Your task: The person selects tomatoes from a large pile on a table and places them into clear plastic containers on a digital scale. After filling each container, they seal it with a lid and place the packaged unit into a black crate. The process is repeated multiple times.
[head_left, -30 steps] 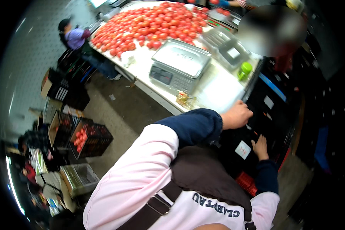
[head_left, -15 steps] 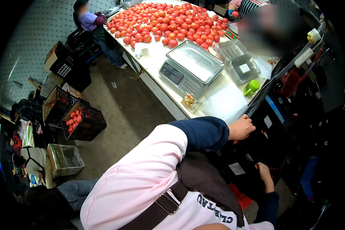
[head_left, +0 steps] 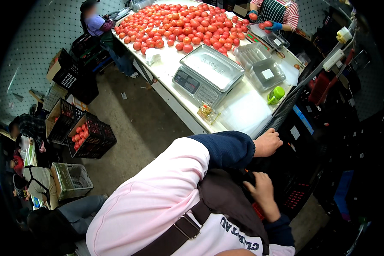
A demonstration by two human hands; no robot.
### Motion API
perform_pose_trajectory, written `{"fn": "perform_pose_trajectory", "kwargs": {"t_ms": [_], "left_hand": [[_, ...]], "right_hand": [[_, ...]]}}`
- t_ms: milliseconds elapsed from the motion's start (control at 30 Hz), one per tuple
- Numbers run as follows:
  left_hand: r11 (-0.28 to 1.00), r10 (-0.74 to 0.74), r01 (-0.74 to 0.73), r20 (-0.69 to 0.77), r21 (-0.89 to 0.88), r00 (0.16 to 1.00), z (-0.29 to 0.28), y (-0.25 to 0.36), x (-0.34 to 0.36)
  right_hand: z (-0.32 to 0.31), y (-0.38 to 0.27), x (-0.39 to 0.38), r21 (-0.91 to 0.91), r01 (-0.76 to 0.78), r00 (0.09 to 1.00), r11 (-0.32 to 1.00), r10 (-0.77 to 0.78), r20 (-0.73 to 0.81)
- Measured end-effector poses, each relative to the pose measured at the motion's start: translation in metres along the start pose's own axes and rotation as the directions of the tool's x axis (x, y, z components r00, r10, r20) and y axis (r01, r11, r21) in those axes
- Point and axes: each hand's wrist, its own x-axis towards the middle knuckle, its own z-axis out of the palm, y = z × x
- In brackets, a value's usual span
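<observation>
My left hand [head_left: 267, 143], in a navy sleeve, is closed with curled fingers at the near corner of the table, beside dark crates [head_left: 294, 168]. What it grips, if anything, is lost against the black. Closer to my body, my right hand [head_left: 262, 192] has its thumb apart from bent fingers, over the dark crate area, and nothing shows in it. A metal-topped weighing scale [head_left: 211, 72] stands on the white table beyond my left hand. Next to it lie clear plastic sheets [head_left: 246, 115], a small gold packet [head_left: 207, 113] and a green round-headed object [head_left: 276, 95].
Many tomatoes [head_left: 179, 27] cover the table's far part. Clear plastic trays [head_left: 264, 72] sit right of the scale. Across the table a person in blue gloves [head_left: 276, 26] handles tomatoes; another person [head_left: 100, 25] stands far left. Tomato crates [head_left: 96, 136] rest on the floor.
My right hand has come up and left toward my body, near my left hand. My left hand stays nearly in place. The view has shifted slightly, uncovering the gloved person.
</observation>
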Motion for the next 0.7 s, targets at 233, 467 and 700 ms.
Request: {"fn": "perform_pose_trajectory", "kwargs": {"t_ms": [233, 467, 700], "left_hand": [[0.999, -0.006, 0.006, -0.022, -0.032, 1.0, 0.002, 0.001, 0.001], [0.999, 0.002, -0.003, -0.019, -0.036, 1.0, 0.001, 0.001, 0.001], [1.0, -0.005, 0.005, 0.003, -0.019, 1.0, 0.0, -0.002, 0.001]], "right_hand": [[0.035, -0.024, 0.011, -0.071, -0.099, 0.977, 0.993, 0.083, -0.195], [0.044, -0.023, 0.011, -0.105, -0.105, 0.975, 0.989, 0.082, -0.204], [0.023, -0.016, -0.01, -0.12, -0.104, 0.974, 0.987, 0.076, -0.215]]}}
